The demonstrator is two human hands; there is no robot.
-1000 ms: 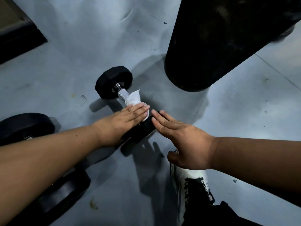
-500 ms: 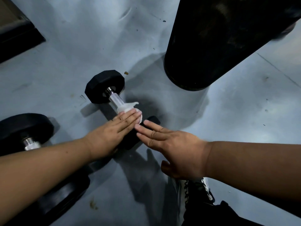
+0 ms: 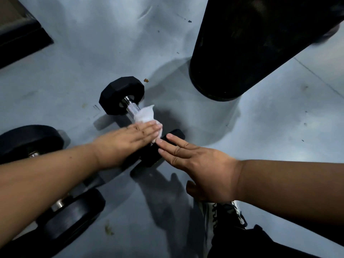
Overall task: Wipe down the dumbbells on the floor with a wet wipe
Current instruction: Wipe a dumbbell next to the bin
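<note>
Lying at the far left of the grey floor [image 3: 61, 75], a large round-headed dumbbell [image 3: 28, 140] runs toward the bottom edge, its steel handle mostly hidden under the person's left forearm and its near head beside a brownish stain. A dark raised platform [image 3: 22, 40] fills the upper left corner. Nearer the middle sits a smaller hex dumbbell [image 3: 122, 94], angled from upper left to lower right, with its far black head resting on the floor and a stretch of knurled chrome handle showing just below it. A white wet wipe [image 3: 145, 114] is bunched on that handle. The left hand [image 3: 128, 142] lies flat on the wipe with straight fingers pressing down, curled round nothing that can be seen; the wipe sticks out beyond the fingertips. The dumbbell's near head is partly covered by both hands. The right hand [image 3: 201, 161] reaches in from the right, fingers straight and slightly spread, fingertips resting on that near head just beside the left hand's fingertips, gripping nothing. Above it, a big black punching bag [image 3: 251, 49] hangs tilted just over the floor. Below the right wrist a black-and-white laced sneaker [image 3: 223, 213] shows.
</note>
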